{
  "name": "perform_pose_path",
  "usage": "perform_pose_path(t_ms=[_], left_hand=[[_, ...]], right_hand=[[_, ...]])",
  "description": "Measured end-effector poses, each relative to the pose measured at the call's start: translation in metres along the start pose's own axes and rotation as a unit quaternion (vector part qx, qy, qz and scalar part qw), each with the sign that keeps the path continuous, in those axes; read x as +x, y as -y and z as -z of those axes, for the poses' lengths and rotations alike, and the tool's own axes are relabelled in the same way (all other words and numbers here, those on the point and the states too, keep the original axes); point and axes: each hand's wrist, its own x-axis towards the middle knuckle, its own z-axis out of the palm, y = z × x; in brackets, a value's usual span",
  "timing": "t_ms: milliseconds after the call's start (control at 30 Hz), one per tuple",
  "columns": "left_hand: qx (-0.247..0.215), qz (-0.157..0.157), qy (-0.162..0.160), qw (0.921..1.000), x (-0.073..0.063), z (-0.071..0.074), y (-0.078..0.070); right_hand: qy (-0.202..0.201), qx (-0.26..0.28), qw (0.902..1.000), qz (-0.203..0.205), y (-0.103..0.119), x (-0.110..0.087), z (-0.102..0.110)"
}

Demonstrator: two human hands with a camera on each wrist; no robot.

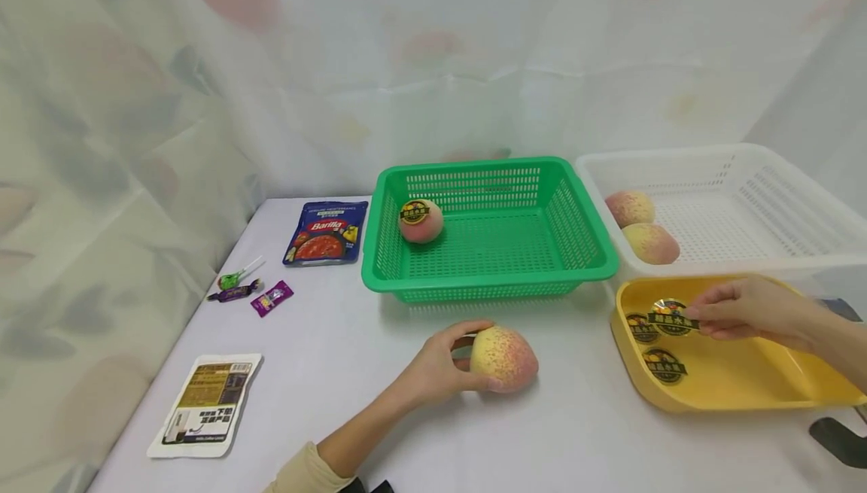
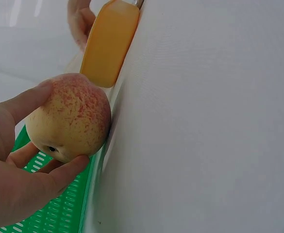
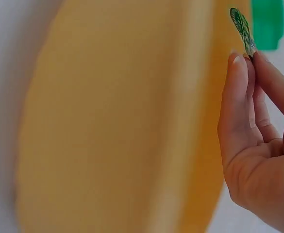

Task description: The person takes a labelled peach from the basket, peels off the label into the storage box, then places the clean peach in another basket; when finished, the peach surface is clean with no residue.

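My left hand (image 1: 436, 369) grips a yellow-pink peach (image 1: 504, 359) on the white table, in front of the green basket. In the left wrist view the thumb and fingers curl round the peach (image 2: 74, 116). Over the yellow tray (image 1: 731, 384) at the right, my right hand (image 1: 755, 311) pinches a round black-and-gold sticker (image 1: 672, 318) by its edge. The right wrist view shows the sticker (image 3: 242, 30) nearly edge-on between thumb and fingertips. Two similar stickers (image 1: 664, 366) lie in the tray's left part.
A green basket (image 1: 491, 286) holds one peach (image 1: 421, 223) bearing a sticker. Two peaches (image 1: 650, 243) lie in the white basket (image 1: 738, 263) behind the tray. At the left are a blue Barilla pouch (image 1: 327, 233), candies (image 1: 272, 298), a lollipop (image 1: 233, 278) and a white packet (image 1: 205, 405).
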Motion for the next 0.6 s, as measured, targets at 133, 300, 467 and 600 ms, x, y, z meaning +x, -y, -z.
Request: perform_pose_path(t_ms=[133, 300, 467, 600], left_hand=[[-0.003, -0.001, 0.001, 1.0000, -0.001, 0.000, 0.001], [-0.004, -0.001, 0.000, 1.0000, -0.001, 0.000, 0.001], [-0.003, -0.001, -0.001, 1.0000, -0.001, -0.001, 0.001], [-0.003, 0.000, -0.002, 1.0000, 0.000, -0.001, 0.002]], right_hand=[[-0.002, 0.008, 0.9998, -0.017, -0.021, 0.003, 0.010], [0.014, 0.025, 0.9993, -0.024, -0.036, 0.009, 0.015], [0.007, -0.020, 0.9998, 0.005, -0.039, 0.013, 0.011], [-0.043, -0.071, 0.9965, 0.002, -0.037, 0.016, 0.007]])
